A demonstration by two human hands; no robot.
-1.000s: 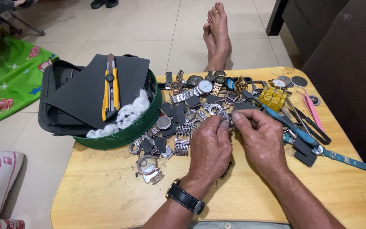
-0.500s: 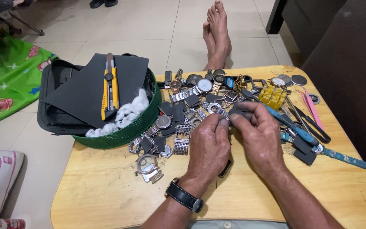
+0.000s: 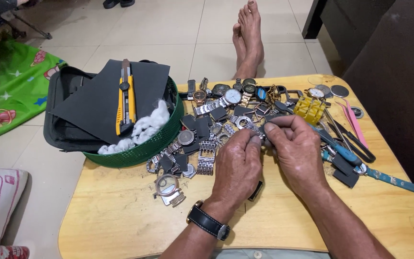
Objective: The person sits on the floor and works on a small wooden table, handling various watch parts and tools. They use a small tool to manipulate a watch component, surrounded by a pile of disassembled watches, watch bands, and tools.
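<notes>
Little displacement is noted against the frames of a second ago: both hands are kept at the same spot above the heap, fingertips drawn slightly closer together.

A small metal watch part (image 3: 256,130), seemingly a bracelet segment, is pinched between the left hand (image 3: 238,165) and the right hand (image 3: 297,149); both are closed on it, thumbs against forefingers. The piece is held just above the pile of watches and straps (image 3: 216,129) on the wooden table (image 3: 120,216), well apart from the green basket (image 3: 154,144) with the yellow utility knife (image 3: 125,96) and cotton wool (image 3: 152,120). A blue-handled tool (image 3: 341,151) lies just beside the right hand.

Step judged: a link or pin is being worked loose by fingers alone. A steady grip and fine fingertip pressure are judged necessary next; exact contact is hidden by the fingers.
</notes>
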